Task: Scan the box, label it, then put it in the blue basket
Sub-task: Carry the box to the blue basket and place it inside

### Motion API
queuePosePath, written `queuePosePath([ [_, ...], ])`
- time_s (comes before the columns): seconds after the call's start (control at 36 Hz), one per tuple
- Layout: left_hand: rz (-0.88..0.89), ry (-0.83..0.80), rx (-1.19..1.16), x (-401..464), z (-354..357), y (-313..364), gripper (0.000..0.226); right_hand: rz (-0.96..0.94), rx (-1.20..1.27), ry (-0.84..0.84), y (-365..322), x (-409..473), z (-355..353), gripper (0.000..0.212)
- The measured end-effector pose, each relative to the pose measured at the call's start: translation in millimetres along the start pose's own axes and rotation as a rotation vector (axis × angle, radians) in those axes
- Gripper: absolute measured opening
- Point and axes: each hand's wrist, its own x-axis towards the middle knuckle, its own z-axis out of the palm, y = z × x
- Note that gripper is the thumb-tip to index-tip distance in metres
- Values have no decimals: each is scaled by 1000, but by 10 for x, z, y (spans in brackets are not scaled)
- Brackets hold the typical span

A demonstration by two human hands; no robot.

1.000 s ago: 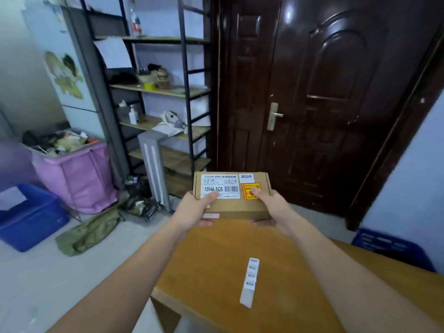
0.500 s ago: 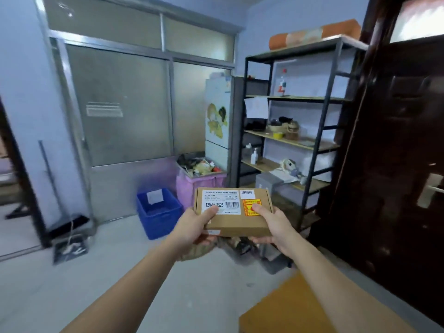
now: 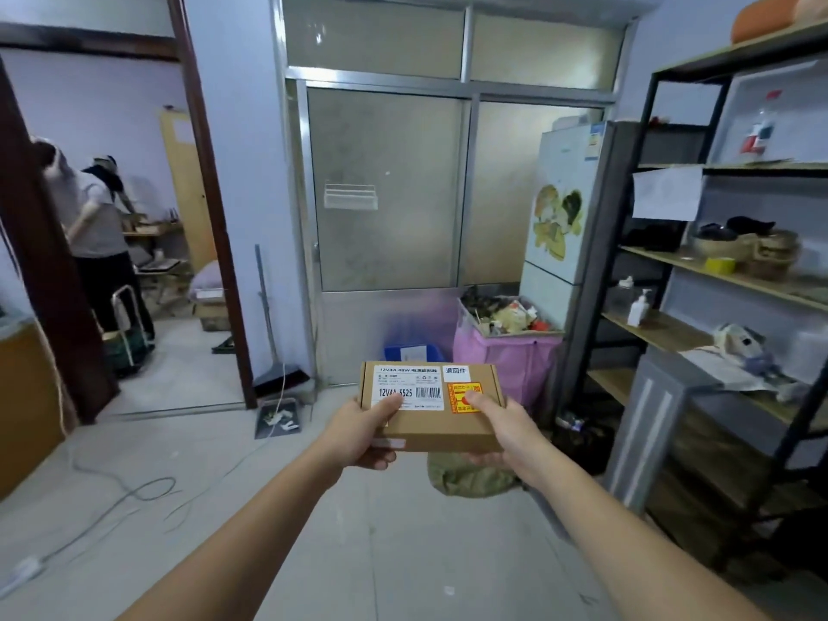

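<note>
A flat brown cardboard box (image 3: pixel 437 425) with a white barcode label and an orange sticker on top is held level in front of me. My left hand (image 3: pixel 358 434) grips its left edge, thumb on the white label. My right hand (image 3: pixel 504 430) grips its right edge, thumb on the orange sticker. Just beyond the box's far edge, only the top rim of the blue basket (image 3: pixel 410 351) shows on the floor; the box hides the rest of it.
A pink bin (image 3: pixel 506 356) full of rubbish stands right of the basket, beside a fridge (image 3: pixel 567 217). Black metal shelving (image 3: pixel 735 280) lines the right side. A green bag (image 3: pixel 466 477) lies on the floor under the box. Cables (image 3: pixel 134 490) trail at left. A person (image 3: pixel 94 226) stands in the far left room.
My view has swung left, away from the dark door and the wooden table. The box stays held in both hands and now lines up with the blue basket.
</note>
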Motion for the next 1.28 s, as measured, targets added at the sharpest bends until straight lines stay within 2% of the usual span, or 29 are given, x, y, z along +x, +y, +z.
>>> queuePosePath([
  [0.17, -28, 56, -34, 492, -158, 15, 40, 16, -36, -91, -27, 693, 109, 53],
  [0.28, -89, 113, -74, 899, -349, -34, 47, 40, -48, -129, -19, 1157, 307, 49],
  [0.36, -144, 93, -92, 1215, -518, -98, 51, 50, -67, -154, -17, 1522, 472, 49],
  [0.53, -135, 133, -95, 1958, -877, -169, 63, 59, -96, -194, -70, 2347, 855, 45],
  [0.64, -105, 129, -61, 2512, -1129, -111, 61, 100, -75, -211, -141, 2915, 1067, 49],
  [0.78, -97, 76, -16, 3125, -1276, -34, 51, 135, -22, -169, -194, 3484, 1204, 58],
  [0.92, -104, 30, 34, 3895, -1362, 4, 52, 65, -117, -64, -226, 4096, 1297, 71],
  [1.06, -112, 3, 51, 4726, -1413, -42, 58, 62, -131, -19, -261, 4804, 1321, 73],
  [1.28, -183, -35, 86, 6145, -1502, -99, 61, 97, -197, -63, -353, 6089, 1276, 64],
])
